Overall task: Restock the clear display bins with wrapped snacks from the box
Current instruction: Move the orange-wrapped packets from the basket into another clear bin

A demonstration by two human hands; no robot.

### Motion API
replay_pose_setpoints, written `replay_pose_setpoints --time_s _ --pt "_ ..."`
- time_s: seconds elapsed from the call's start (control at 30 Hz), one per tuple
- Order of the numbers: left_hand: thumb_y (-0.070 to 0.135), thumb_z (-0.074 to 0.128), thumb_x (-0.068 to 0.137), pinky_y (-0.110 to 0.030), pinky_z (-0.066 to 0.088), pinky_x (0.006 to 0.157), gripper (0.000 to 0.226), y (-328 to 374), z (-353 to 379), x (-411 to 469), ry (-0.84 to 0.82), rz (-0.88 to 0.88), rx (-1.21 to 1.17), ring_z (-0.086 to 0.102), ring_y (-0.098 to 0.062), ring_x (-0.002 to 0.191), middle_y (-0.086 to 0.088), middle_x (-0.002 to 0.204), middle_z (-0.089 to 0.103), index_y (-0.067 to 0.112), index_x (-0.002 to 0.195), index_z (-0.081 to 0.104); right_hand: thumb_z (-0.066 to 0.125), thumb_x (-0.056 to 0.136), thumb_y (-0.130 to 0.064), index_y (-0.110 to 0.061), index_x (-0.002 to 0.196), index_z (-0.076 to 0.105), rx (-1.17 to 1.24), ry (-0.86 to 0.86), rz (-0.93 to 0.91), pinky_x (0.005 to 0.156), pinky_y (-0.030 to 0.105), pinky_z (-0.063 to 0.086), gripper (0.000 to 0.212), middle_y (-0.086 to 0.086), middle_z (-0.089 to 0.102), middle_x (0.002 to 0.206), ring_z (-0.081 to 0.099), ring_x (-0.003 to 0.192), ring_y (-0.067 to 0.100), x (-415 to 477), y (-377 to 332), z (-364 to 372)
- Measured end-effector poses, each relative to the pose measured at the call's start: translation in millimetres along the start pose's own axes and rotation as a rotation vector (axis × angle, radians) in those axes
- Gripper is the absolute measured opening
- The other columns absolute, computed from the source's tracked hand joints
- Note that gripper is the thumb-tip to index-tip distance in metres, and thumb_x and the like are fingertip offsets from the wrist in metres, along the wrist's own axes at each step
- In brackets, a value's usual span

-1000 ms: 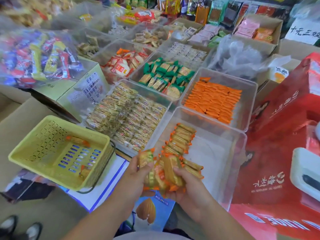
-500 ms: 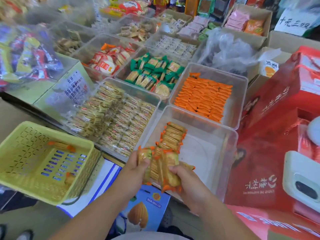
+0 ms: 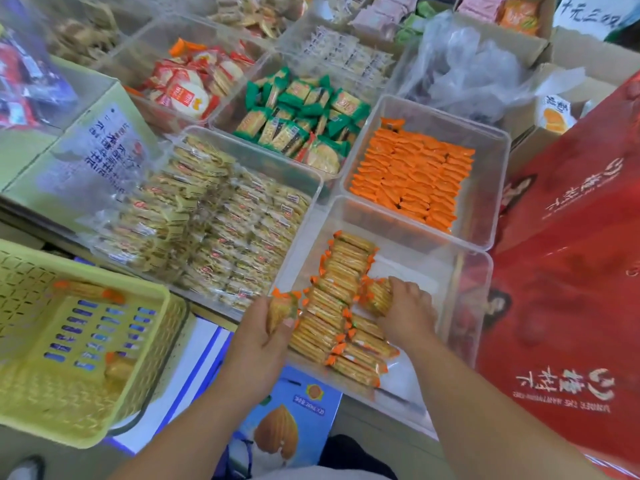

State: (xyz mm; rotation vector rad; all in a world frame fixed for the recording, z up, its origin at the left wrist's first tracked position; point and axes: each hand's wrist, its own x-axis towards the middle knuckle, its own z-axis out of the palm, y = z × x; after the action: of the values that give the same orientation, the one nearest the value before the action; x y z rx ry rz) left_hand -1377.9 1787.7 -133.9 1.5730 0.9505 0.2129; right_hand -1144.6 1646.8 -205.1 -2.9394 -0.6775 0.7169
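Toward five o'clock of the frame, a clear bin [image 3: 471, 306] holds a row of orange-ended cracker packs [image 3: 337, 306] along its left side. Left hand [image 3: 258, 341] — at the bin's near-left rim — grips one pack [image 3: 281, 308]. Right hand [image 3: 407, 311], inside the bin, clasps a small stack [image 3: 375, 296] just right of the row. At nine o'clock — a yellow basket [image 3: 152, 358].
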Motion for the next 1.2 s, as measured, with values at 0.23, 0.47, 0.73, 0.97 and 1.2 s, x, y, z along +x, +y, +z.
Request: replay_pose_setpoints --time_s 0.23,0.47,0.73,0.97,1.2 --pt "0.024 0.055 0.105 -0.037 0.047 0.068 0.011 -3.1 -2.2 -0.1 -0.026 -0.002 -0.022 0.055 -0.03 0.079 -0.01 0.094 0.059 0.033 0.101 0.058 0.053 0.09 -0.041 -0.024 0.16 0.019 0.077 -0.246 -0.067 0.115 0.043 0.031 0.079 0.001 0.029 0.162 0.026 0.144 0.033 1.0 11.6 1.6" --pt "0.024 0.056 0.104 -0.042 0.049 0.066 0.008 3.0 -3.9 -2.2 -0.04 -0.035 -0.036 0.054 -0.023 0.075 -0.007 0.091 0.059 0.031 0.106 0.06 0.034 0.106 -0.026 -0.044 0.156 0.019 0.18 -0.198 0.016 0.094 0.034 0.046 0.056 0.008 0.014 0.158 0.053 0.114 0.033 -8.2 -2.5 16.7" --pt "0.025 0.071 0.093 -0.034 0.053 0.065 0.015 42.0 -3.6 10.8 -0.077 0.046 0.122 0.061 -0.013 0.075 0.005 0.09 0.065 0.04 0.095 0.069 0.048 0.101 -0.032 -0.029 0.15 0.036 0.344 -0.089 0.075 0.105 0.04 0.042 0.05 0.007 0.019 0.16 0.042 0.133 0.036 -18.7 -0.6 20.2" --pt "0.017 0.067 0.092 -0.03 0.045 0.075 0.023 72.1 73.7 92.2 -0.261 0.37 0.525 0.057 -0.019 0.096 0.0 0.107 0.06 0.021 0.115 0.071 0.051 0.099 -0.039 -0.038 0.153 0.025 0.441 -0.13 0.103 0.088 0.037 0.049 0.06 0.007 0.042 0.137 0.059 0.108 0.03 -18.1 6.5 22.3" --pt "0.003 0.06 0.089 -0.04 0.044 0.077 0.031 78.9 149.6 150.7 -0.482 0.693 1.183 0.059 -0.036 0.105 -0.01 0.109 0.054 0.011 0.119 0.067 0.061 0.092 -0.04 -0.037 0.142 0.037 0.491 -0.063 0.132 0.082 0.036 0.051 0.055 0.002 0.047 0.123 0.062 0.102 0.025 -20.4 7.3 24.9"
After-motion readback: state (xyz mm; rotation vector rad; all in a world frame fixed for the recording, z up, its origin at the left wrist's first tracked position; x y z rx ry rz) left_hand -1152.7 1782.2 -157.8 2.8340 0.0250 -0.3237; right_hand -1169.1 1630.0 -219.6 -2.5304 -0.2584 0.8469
